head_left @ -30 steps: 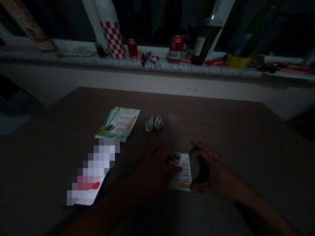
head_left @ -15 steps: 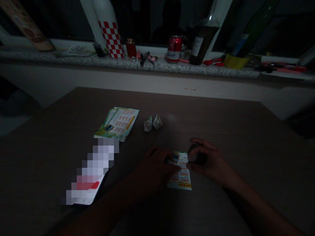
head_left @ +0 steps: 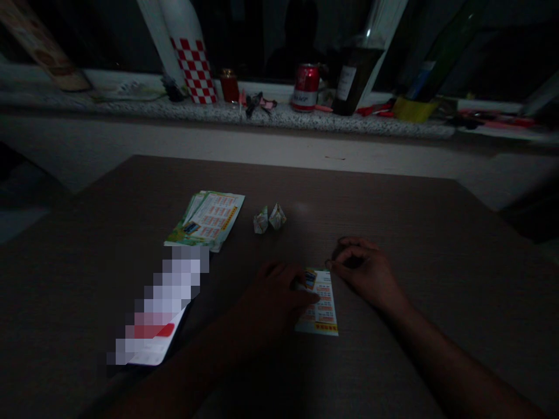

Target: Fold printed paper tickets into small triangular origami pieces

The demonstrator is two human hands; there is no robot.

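White, orange-printed rectangular paper card (head_left: 325,311) could skew if our left hand (head_left: 279,294), spread over it, slips; we cannot tell whether our right hand (head_left: 367,273) pinches its far right corner

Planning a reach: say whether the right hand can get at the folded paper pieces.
Likely yes: the left hand and printed card lie off the line between the right hand and the folded pieces.

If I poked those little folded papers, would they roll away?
Probably not: the folded paper pieces have angular sides, so they might tip. Being small paper, they're likely light, and their creases may keep them stiff.
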